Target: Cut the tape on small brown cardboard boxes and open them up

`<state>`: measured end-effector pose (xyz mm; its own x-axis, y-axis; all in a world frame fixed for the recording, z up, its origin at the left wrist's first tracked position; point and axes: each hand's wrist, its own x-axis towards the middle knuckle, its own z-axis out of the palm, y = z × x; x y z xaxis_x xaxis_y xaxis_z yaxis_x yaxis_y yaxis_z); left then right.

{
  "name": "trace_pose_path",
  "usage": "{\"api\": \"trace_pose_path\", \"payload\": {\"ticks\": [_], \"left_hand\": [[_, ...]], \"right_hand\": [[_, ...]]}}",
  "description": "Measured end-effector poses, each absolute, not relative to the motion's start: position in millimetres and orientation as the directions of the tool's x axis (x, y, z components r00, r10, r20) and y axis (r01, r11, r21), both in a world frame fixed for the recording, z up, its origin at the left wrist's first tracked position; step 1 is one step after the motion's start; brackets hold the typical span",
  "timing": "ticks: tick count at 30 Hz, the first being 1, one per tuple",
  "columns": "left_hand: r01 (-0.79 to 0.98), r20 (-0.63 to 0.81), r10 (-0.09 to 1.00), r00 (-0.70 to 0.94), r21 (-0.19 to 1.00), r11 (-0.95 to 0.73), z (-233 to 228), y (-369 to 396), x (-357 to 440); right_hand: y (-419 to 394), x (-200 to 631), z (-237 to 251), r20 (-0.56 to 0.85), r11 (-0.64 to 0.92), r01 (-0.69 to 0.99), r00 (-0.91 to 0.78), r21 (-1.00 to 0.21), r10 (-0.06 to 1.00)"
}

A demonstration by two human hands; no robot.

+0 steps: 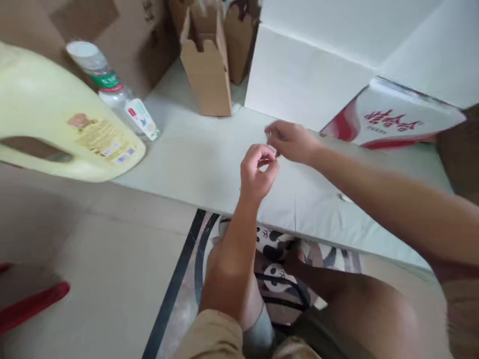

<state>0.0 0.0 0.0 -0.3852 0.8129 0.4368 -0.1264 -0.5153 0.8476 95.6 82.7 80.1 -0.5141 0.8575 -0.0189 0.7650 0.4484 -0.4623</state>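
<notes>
My left hand [258, 172] is over the pale tabletop, its thumb and fingertips pinched together around something too small to make out. Close beside it on the right, my right hand [292, 141] has its fingers curled, and its fingertips almost meet those of the left. Blur hides whatever thin thing may lie between the two hands. Behind them stands a narrow open-topped cardboard box [209, 80]. The pale table [194, 164] runs beneath both hands.
A large pale yellow jug [45, 99] and a clear bottle with a white cap [88, 56] stand at the left. White panels [299, 70] rise behind my hands. A red-and-white printed package [389, 117] sits at the right. Panda-patterned fabric [275, 274] lies below the table edge.
</notes>
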Motion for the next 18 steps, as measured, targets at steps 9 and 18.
{"api": "trace_pose_path", "payload": {"ticks": [9,18], "left_hand": [[-0.092,0.324,0.844,-0.427,0.913,-0.397,3,3,-19],[-0.07,0.284,0.827,-0.485,0.93,-0.36,2,3,-13]], "right_hand": [[146,-60,136,0.043,0.58,0.793,-0.583,-0.186,0.811],[161,-10,130,0.106,0.547,0.832,-0.538,-0.088,0.836]]}}
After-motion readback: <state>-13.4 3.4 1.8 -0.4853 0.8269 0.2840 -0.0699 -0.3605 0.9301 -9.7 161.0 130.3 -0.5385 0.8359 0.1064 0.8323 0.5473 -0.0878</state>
